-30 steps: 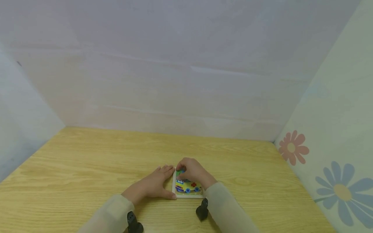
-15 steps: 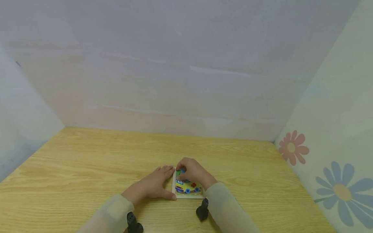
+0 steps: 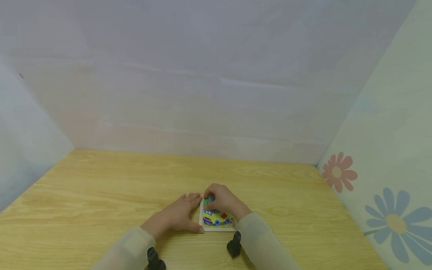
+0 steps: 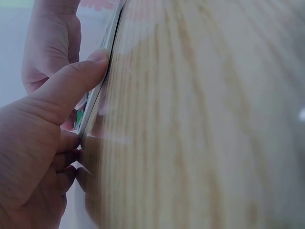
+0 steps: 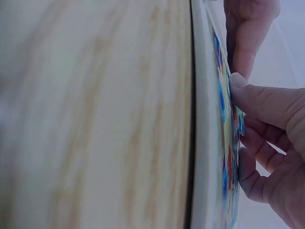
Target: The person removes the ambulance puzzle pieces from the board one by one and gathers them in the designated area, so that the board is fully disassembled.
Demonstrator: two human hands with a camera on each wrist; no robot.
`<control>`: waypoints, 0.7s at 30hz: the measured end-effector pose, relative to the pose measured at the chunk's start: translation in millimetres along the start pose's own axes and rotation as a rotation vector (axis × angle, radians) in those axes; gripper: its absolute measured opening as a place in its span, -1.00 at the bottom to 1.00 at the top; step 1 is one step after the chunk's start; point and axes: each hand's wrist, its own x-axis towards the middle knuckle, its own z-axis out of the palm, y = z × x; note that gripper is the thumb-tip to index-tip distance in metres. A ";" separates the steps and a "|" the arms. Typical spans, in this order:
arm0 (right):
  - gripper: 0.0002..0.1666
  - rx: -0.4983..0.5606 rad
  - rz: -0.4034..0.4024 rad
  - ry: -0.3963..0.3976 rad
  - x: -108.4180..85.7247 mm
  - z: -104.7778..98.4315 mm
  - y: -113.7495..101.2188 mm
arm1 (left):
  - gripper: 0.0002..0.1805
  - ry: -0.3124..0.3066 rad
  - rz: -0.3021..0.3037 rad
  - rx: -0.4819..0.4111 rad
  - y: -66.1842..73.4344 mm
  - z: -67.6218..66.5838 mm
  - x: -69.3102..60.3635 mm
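A small, flat picture puzzle (image 3: 217,222) in a pale frame lies on the table, showing a yellow ambulance with a red cross and blue wheels. My left hand (image 3: 179,215) rests at its left side, thumb on the near corner and extended fingers at the far one. Over the puzzle's upper part, my right hand (image 3: 224,200) bends its thumb and fingers around a green-and-blue puzzle piece (image 3: 207,201). The right wrist view shows this puzzle piece (image 5: 241,123) standing slightly proud of the picture between thumb and fingers. The right hand hides the puzzle's upper right.
The wood-grain table (image 3: 111,183) spreads around both hands. A pale wall covering (image 3: 202,112) rises behind it, and a flower-printed panel (image 3: 388,150) stands along the right. Each wrist carries a black camera, with the left camera (image 3: 156,259) close to the front edge of view.
Both hands keep nearly the same pose and place. The whole head view has shifted very slightly; the puzzle stays where it was.
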 end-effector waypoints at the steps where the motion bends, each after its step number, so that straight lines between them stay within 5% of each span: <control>1: -0.72 0.003 -0.001 -0.001 0.1 0.2 0.3 | 0.14 0.000 -0.001 0.004 0.3 -0.1 0.1; 21: -0.69 0.016 0.026 -0.034 2.1 -2.1 1.2 | 0.13 0.003 0.004 0.039 3.2 0.1 2.6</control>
